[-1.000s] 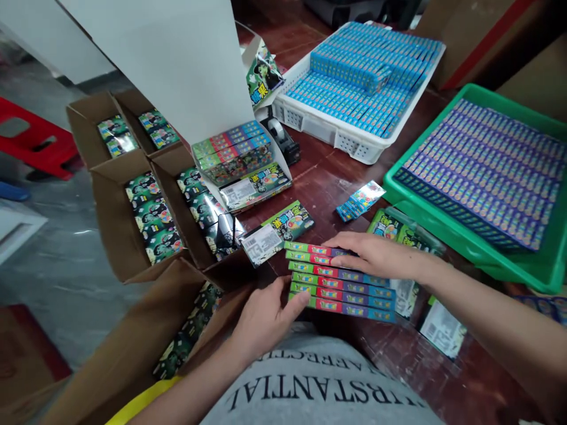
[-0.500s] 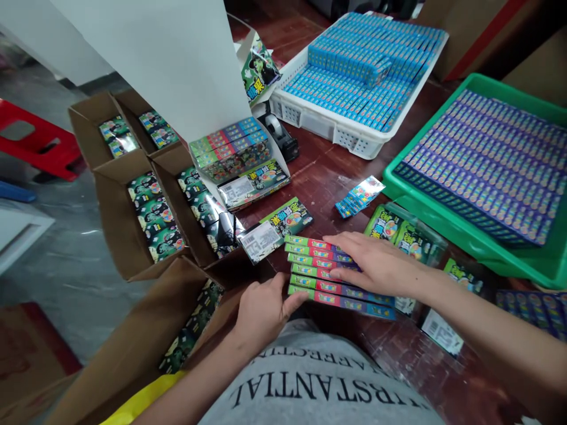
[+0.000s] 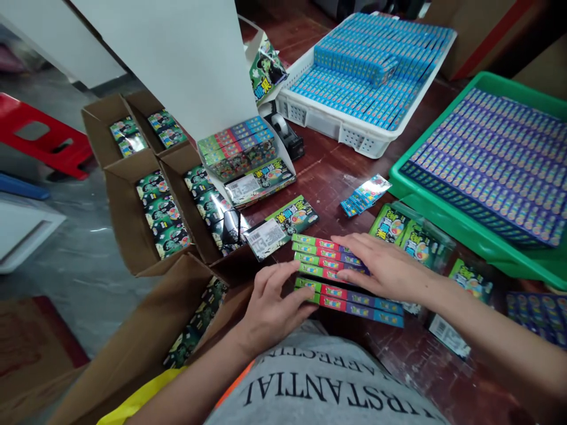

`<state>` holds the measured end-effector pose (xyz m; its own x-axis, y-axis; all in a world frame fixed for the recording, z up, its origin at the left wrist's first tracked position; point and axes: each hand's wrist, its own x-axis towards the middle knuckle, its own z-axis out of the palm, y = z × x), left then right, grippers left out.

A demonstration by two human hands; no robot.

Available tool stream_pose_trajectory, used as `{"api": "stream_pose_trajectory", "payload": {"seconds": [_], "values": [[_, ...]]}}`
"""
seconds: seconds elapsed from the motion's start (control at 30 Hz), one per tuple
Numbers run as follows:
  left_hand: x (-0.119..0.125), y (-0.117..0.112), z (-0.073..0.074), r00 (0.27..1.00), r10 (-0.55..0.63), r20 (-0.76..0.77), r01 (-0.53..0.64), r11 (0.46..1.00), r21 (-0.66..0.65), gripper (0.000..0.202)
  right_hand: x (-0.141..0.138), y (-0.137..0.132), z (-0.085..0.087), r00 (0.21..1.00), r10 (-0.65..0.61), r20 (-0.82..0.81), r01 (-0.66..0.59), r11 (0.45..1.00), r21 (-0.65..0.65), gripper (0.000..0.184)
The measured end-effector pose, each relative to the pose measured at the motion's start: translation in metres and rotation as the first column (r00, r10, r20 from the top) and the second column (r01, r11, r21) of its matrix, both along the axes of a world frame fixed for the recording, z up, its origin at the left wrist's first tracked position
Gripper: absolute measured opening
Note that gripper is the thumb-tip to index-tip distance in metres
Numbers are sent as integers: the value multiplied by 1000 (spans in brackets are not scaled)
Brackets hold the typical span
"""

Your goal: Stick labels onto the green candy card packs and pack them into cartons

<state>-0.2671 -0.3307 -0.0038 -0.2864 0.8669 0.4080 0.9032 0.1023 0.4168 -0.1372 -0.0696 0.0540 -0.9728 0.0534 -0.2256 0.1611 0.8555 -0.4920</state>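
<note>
The two nearest slim boxes (image 3: 335,303) lie further from the others on the table (image 3: 322,168) than before; the half-curled left hand (image 3: 271,304) touches their left ends, the right hand (image 3: 385,265) spreads over the others (whether either grips, I cannot tell).

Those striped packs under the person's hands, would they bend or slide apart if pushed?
The striped packs are probably fairly stiff, as their edges look straight. They may slide apart rather than move as one block: a dark gap separates the nearest two from those at the right hand. Their slimness suggests each is light.
</note>
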Motion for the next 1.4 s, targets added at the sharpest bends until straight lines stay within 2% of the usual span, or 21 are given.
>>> {"api": "stream_pose_trajectory", "payload": {"seconds": [0.1, 0.17, 0.23, 0.3, 0.33, 0.4, 0.47, 0.53, 0.63, 0.7, 0.73, 0.8, 0.83, 0.87, 0.9, 0.97, 1.0, 1.1, 1.2, 1.3, 1.4], "values": [[-6, 6, 2, 993, -49, 106, 51, 998, -20, 31, 1, 1, 0, 1000, 8, 2, -8, 1000, 13, 64], [-12, 9, 0, 970, -94, 224, 106, 993, -44, 42, 5, -1, -1, 999, 34, -6, -34, 999, 33, 73], [-20, 14, -3, 930, -135, 341, 152, 988, -23, 72, 14, -7, -1, 997, 69, -28, -66, 994, 82, 98], [-28, 20, -6, 878, -179, 444, 199, 980, 0, 114, 25, -18, -2, 993, 100, -61, -90, 985, 146, 126], [-32, 23, -7, 850, -202, 486, 237, 971, -11, 129, 30, -25, -3, 992, 108, -71, -95, 980, 175, 132], [-36, 31, -9, 807, -254, 533, 331, 942, -53, 139, 40, -39, -5, 991, 108, -82, -87, 971, 223, 129], [-35, 38, -10, 790, -305, 532, 401, 913, -71, 132, 44, -51, -10, 992, 76, -103, -45, 960, 275, 118], [-34, 43, -8, 794, -353, 495, 419, 908, -25, 129, 43, -57, -16, 989, 22, -149, 28, 945, 324, 115], [-49, 46, 7, 791, -412, 453, 458, 889, 9, 137, 33, -57, -25, 974, -46, -221, 123, 929, 349, 116], [-78, 50, 22, 823, -373, 429, 422, 907, -20, 129, 27, -53, -28, 964, -67, -258, 154, 929, 336, 117], [-98, 52, 29, 863, -309, 399, 352, 935, -37, 116, 25, -51, -29, 960, -71, -272, 162, 931, 328, 117], [-145, 62, 38, 969, -58, 241, 73, 996, -54, 71, 23, -46, -32, 954, -70, -292, 165, 934, 318, 118], [-169, 68, 38, 990, 60, 131, -46, 993, -109, 58, 24, -44, -33, 952, -62, -299, 159, 936, 313, 118], [-192, 75, 36, 996, 93, 16, -86, 965, -248, 53, 25, -41, -35, 951, -54, -303, 152, 939, 308, 118], [-212, 82, 32, 994, 72, -77, -96, 918, -386, 50, 26, -38, -37, 949, -48, -311, 148, 941, 306, 118], [-241, 96, 24, 990, 6, -144, -81, 848, -524, 51, 29, -31, -41, 941, -42, -337, 149, 943, 299, 115], [-250, 102, 21, 987, -21, -157, -71, 830, -554, 53, 29, -27, -42, 935, -39, -353, 150, 944, 294, 113], [-257, 115, 17, 979, -66, -195, -62, 809, -585, 64, 26, -13, -36, 926, -84, -368, 194, 942, 273, 105], [-251, 119, 21, 969, -83, -233, -71, 807, -586, 70, 10, 1, -19, 919, -116, -377, 220, 944, 245, 107], [-254, 119, 30, 958, -39, -284, -125, 834, -538, 57, -18, 13, 0, 906, -106, -409, 207, 955, 212, 112], [-270, 116, 39, 932, 41, -360, -210, 871, -444, 47, -48, 16, 12, 887, -93, -452, 201, 959, 199, 113]]}}
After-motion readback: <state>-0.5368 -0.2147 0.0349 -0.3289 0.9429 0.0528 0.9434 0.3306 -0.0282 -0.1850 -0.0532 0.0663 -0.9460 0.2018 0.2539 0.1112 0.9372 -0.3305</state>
